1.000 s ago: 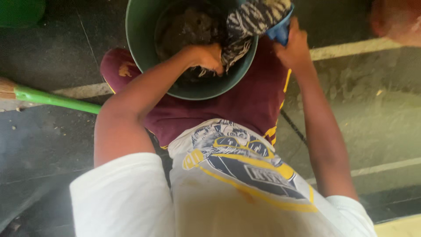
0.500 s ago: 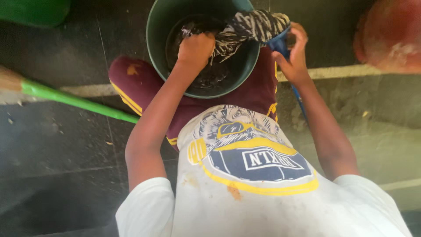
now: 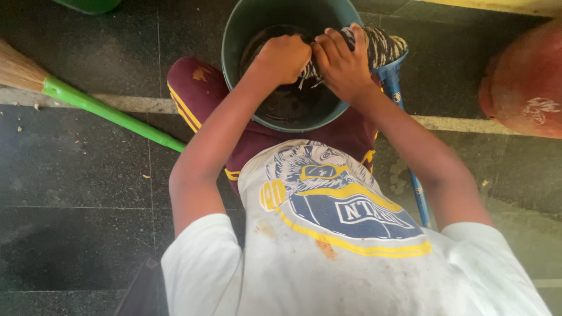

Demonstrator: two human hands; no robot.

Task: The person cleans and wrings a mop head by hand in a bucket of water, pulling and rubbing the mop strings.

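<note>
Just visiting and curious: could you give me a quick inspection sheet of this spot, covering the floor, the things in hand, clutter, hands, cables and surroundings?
Surface: dark tiled floor with pale joint lines, a few crumbs.
Job's things: dark green bucket holding dark water; striped mop head over its rim, on a blue handle.
Clutter: broom with a green handle lying on the floor.
Hands: left hand and right hand both closed on the mop strands, side by side.
Cables: nothing seen.
Surroundings: reddish round vessel at the right; green object at the top edge.
</note>
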